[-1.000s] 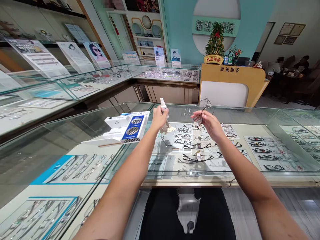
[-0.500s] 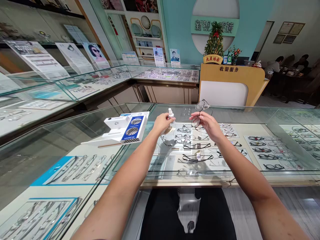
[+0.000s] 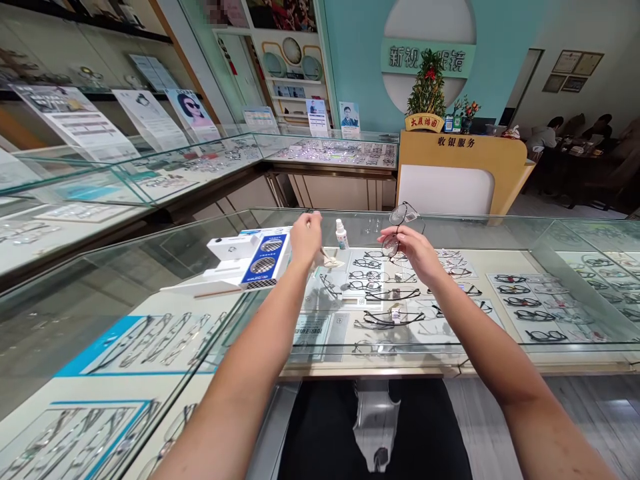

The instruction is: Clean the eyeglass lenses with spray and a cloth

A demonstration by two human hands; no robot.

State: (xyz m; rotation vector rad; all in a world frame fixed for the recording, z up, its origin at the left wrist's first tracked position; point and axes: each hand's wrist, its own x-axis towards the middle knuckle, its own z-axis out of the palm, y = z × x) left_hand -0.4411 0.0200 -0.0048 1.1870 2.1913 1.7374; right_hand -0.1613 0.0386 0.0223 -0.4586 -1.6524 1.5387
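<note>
My right hand (image 3: 417, 253) is closed on a pair of thin-framed eyeglasses (image 3: 399, 215), held tilted above the glass counter with one lens over the other. My left hand (image 3: 307, 239) is raised over the counter beside a white box, its fingers drawn together; what is in them, if anything, I cannot make out. A small white spray bottle (image 3: 341, 235) stands upright on the glass between my hands, touched by neither. Just below and right of the left hand shows a pale crumpled patch (image 3: 330, 261), perhaps a cloth or a reflection.
The open white and blue box (image 3: 265, 260) lies left of the bottle. Under the counter glass (image 3: 310, 367) sit several rows of eyeglasses (image 3: 393, 293). More showcases (image 3: 200, 163) run along the left and back. A wooden cashier desk (image 3: 460, 160) stands beyond; people (image 3: 547, 133) sit far right.
My left hand has let go of the spray bottle and moved left, toward the box. The bottle now stands by itself. My right hand still holds the eyeglasses in nearly the same place.
</note>
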